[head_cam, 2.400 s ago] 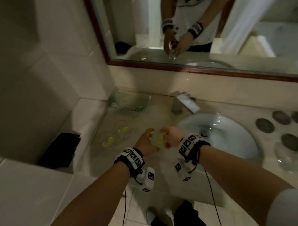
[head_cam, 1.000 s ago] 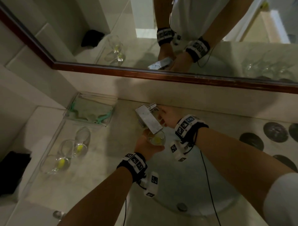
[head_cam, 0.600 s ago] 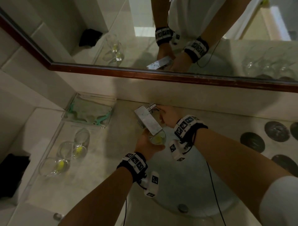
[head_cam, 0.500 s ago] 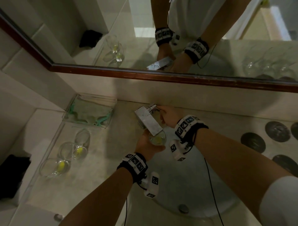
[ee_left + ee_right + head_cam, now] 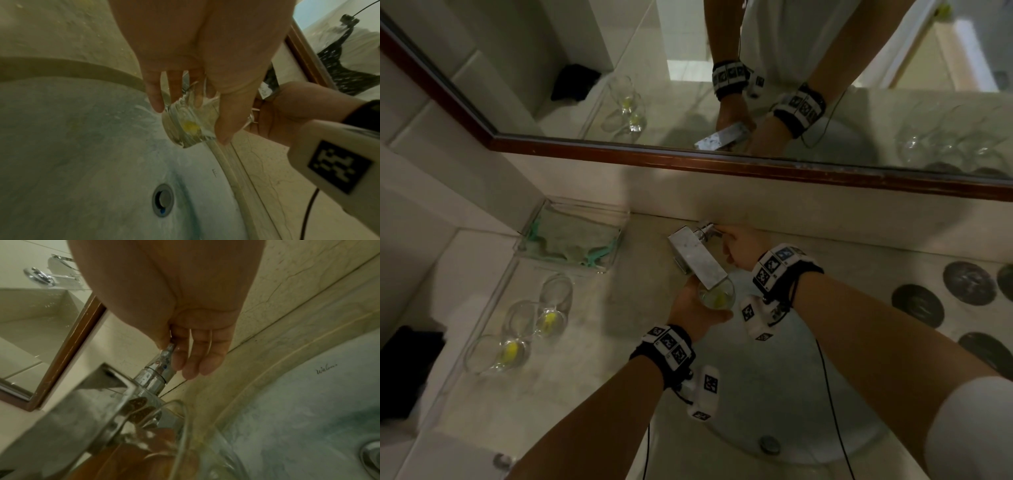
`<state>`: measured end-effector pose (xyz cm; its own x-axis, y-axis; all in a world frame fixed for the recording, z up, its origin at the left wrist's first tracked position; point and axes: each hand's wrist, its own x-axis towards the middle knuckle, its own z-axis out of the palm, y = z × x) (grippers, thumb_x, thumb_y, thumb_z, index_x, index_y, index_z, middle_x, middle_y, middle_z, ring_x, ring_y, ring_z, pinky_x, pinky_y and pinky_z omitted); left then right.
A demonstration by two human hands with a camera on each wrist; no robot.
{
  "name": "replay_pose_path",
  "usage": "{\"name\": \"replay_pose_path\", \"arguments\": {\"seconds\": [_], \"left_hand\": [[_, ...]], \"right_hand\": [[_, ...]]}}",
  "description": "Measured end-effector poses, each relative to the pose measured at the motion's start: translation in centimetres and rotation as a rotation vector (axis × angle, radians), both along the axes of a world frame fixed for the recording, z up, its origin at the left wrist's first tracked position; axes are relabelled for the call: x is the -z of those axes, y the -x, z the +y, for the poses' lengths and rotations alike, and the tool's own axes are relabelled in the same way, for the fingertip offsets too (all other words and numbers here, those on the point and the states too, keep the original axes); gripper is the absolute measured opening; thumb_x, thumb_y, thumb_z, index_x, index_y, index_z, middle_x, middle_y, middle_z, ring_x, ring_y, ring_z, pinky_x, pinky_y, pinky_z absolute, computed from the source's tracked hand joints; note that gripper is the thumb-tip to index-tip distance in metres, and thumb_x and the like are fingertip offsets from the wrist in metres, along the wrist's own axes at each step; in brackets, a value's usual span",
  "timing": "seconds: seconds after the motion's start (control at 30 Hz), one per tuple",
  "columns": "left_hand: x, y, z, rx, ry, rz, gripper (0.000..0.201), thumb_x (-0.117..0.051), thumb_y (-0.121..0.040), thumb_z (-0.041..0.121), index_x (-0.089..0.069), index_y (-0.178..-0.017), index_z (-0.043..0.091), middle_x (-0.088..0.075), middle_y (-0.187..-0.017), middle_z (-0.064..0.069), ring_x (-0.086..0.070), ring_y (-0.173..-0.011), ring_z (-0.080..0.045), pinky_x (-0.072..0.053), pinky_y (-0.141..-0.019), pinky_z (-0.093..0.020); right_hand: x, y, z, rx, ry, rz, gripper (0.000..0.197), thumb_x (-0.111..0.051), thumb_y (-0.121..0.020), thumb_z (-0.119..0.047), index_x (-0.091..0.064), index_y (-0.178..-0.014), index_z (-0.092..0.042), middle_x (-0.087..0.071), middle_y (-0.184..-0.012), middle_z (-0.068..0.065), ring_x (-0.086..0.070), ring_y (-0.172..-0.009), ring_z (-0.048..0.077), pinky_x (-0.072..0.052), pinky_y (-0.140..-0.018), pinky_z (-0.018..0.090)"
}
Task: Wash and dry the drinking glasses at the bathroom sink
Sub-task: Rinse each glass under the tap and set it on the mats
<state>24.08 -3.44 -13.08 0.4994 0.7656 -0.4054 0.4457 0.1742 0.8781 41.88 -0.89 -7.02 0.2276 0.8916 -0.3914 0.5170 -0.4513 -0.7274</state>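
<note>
My left hand (image 5: 697, 306) grips a clear drinking glass (image 5: 717, 296) with a yellow blob at its bottom, upright right under the spout of the square chrome faucet (image 5: 695, 255). In the left wrist view my fingers (image 5: 155, 104) and thumb wrap the glass (image 5: 189, 125) above the basin. My right hand (image 5: 726, 236) pinches the faucet's small chrome handle (image 5: 166, 353) between thumb and fingers (image 5: 193, 360). White splashes show under the spout beside the glass rim (image 5: 184, 418). Three more glasses (image 5: 544, 318) with yellow residue stand on the left counter.
The round sink basin (image 5: 791, 428) with its drain (image 5: 768, 444) lies below my hands. A glass tray holding a green cloth (image 5: 571, 236) sits by the back wall. Dark round coasters (image 5: 917, 305) lie at the right. A black object (image 5: 407, 370) lies far left; the mirror hangs above.
Since 2.4 s ago my left hand carried the glass from over the counter to under the spout, and my right hand went to the faucet handle. Over the last second both hands hold still.
</note>
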Motion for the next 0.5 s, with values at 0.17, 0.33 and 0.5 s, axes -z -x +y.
{"name": "replay_pose_path", "arguments": {"seconds": [0.17,0.33,0.5], "left_hand": [[0.0,-0.1,0.0,0.023,-0.024,-0.006,0.098,-0.086,-0.046,0.042,-0.046,-0.133,0.024,-0.063,-0.122,0.005,-0.061,-0.112,-0.013,-0.051,-0.098,-0.042],[-0.1,0.1,0.0,0.017,-0.025,0.007,0.094,-0.088,-0.049,0.037,-0.047,-0.132,0.024,-0.064,-0.119,0.009,-0.062,-0.109,-0.01,-0.053,-0.096,-0.04],[-0.8,0.0,0.0,0.003,0.001,-0.001,0.099,-0.087,-0.044,0.042,-0.048,-0.133,0.023,-0.065,-0.12,0.006,-0.063,-0.109,-0.014,-0.054,-0.095,-0.041]], "right_hand": [[-0.1,0.1,-0.2,0.045,-0.001,0.019,0.047,-0.033,-0.1,-0.009,-0.056,-0.137,-0.027,-0.066,-0.092,0.011,-0.066,-0.087,0.038,-0.056,-0.076,0.044],[0.0,0.3,-1.0,0.16,-0.013,0.189,0.041,-0.035,-0.104,-0.016,-0.054,-0.139,-0.027,-0.064,-0.091,0.009,-0.059,-0.073,0.023,-0.051,-0.064,0.031],[1.8,-0.2,-4.3,0.276,0.116,0.417,0.039,-0.046,-0.102,-0.017,-0.048,-0.14,-0.014,-0.06,-0.092,0.007,-0.056,-0.066,0.02,-0.047,-0.058,0.03]]}}
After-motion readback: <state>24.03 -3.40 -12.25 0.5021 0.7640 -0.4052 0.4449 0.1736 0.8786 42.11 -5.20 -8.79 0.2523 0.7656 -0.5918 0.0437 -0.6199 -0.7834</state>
